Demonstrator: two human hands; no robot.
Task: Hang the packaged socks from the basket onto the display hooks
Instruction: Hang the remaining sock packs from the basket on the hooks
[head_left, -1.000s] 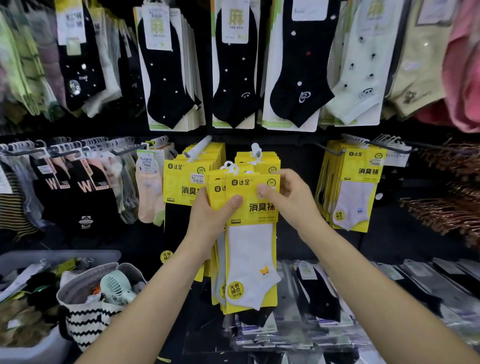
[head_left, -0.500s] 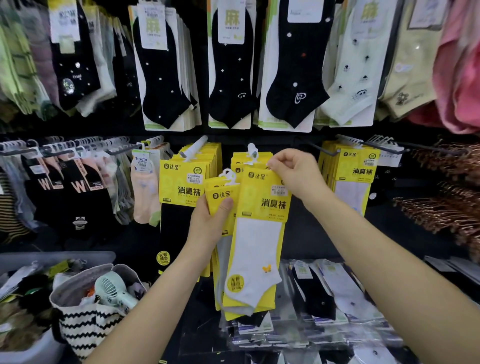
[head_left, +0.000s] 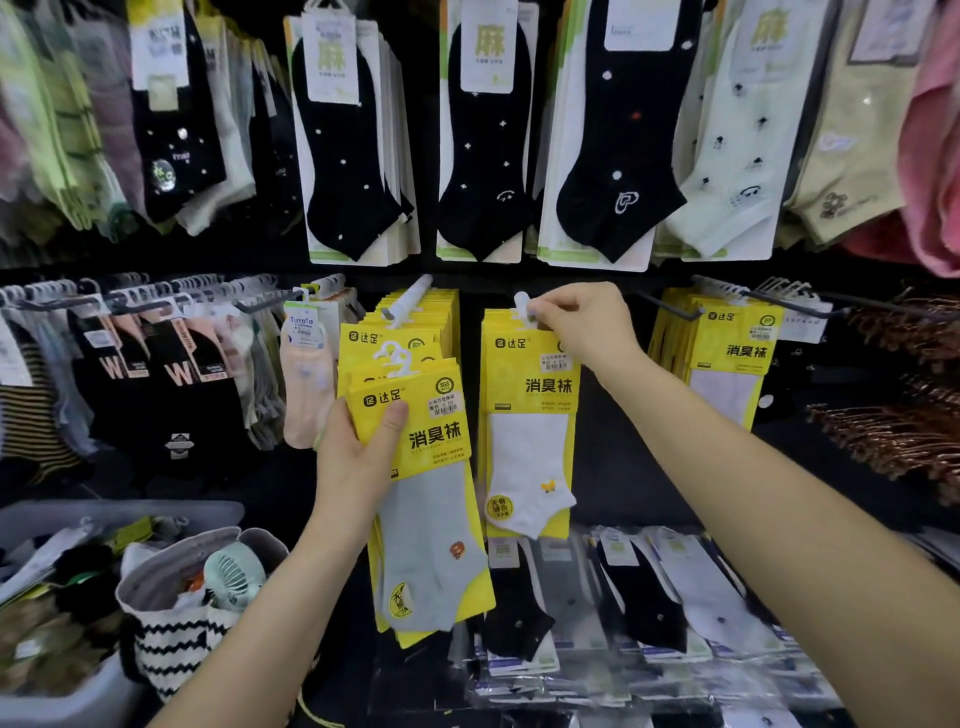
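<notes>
— Holding what, the left hand (head_left: 358, 452)?

— A small stack of yellow packs (head_left: 415, 467), gripped near the top edge; the thumb lies across the front card and the other fingers are closed behind it. The front pack shows a grey sock (head_left: 431, 545). White plastic hangers (head_left: 397, 361) stick up from the top of the stack.

— And the right hand (head_left: 582, 322)?

— Raised to the middle hook (head_left: 521, 300). Its fingers are pinched shut on the top of a yellow pack with a white sock (head_left: 530, 467), right at the hook's white tip. The pack hangs straight down from there, in front of more yellow packs on the same hook. Whether its hanger is already over the hook, I cannot tell; the hand covers it.

— What is beside it?

— Just left, another hook (head_left: 410, 299) carries a full row of yellow packs (head_left: 415, 322), partly behind the held stack. To the right, well apart, a third hook holds more of the same (head_left: 727, 364). Above, a row of black socks (head_left: 343, 156) and pale socks hangs on white cards.

— The basket?

— At the lower left corner of the view, a striped woven basket (head_left: 171, 649) with a small mint fan (head_left: 234, 574) on top. A grey bin (head_left: 78, 696) sits beside it. Flat bagged socks (head_left: 649, 597) lie on the shelf below the hooks.
</notes>
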